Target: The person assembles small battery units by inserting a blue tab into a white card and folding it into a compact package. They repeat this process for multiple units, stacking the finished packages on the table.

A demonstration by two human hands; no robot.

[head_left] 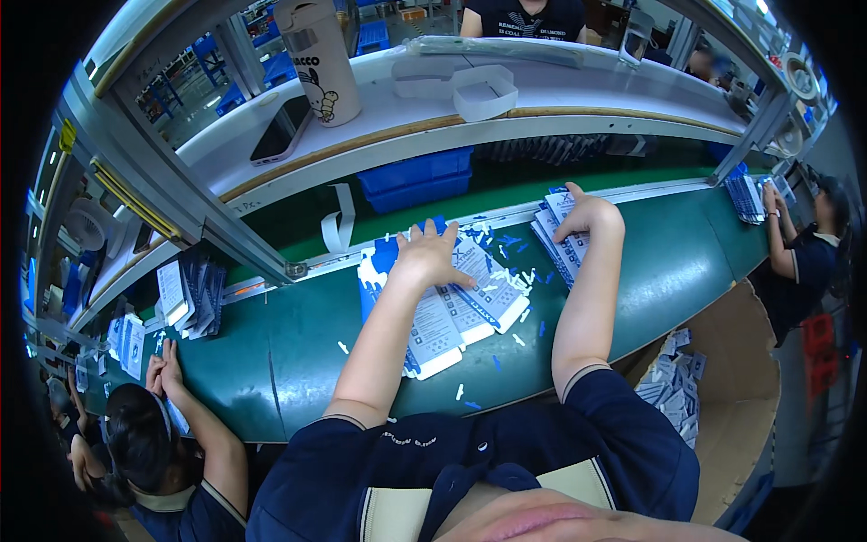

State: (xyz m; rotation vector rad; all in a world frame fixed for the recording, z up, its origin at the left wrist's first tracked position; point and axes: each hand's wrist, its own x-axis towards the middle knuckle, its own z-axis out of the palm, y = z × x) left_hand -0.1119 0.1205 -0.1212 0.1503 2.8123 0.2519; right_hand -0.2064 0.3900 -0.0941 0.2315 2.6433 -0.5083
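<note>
My left hand lies with its fingers spread on overlapping flat printed cardboard boxes, white, grey and blue. Small white and blue paper scraps are scattered over and beside these boxes. To the right, my right hand grips a stack of similar flat boxes near its upper right edge, thumb on the face and fingers reaching over the far side. The undersides of both hands are hidden.
The green work table runs across. A shelf above bears a cup, a phone and a white tray. Beneath it sits a blue bin. A large carton holds flat pieces at right. Co-workers sit on both sides.
</note>
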